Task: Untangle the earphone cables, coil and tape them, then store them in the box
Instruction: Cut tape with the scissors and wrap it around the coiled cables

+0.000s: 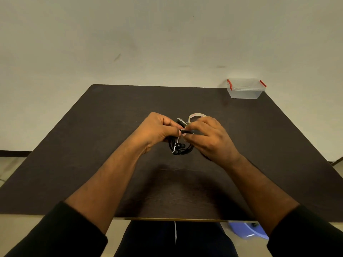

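Observation:
Black earphone cables (179, 147) hang as a coiled bundle between my two hands above the middle of the dark table (111, 127); two earbuds dangle at its lower edge. My left hand (157, 129) pinches the top of the bundle. My right hand (208, 138) pinches the same spot from the right, fingertips touching a small black part. Just behind my right hand lies a roll of pale tape (194, 115), partly hidden by the fingers, with a small dark tool (181, 121) beside it. The clear plastic box (245, 89) with red latches stands at the table's far right corner, lid on.
A plain wall rises behind the table. The table's near edge runs just above my lap. Below it on the right, a blue object (248, 231) lies on the floor.

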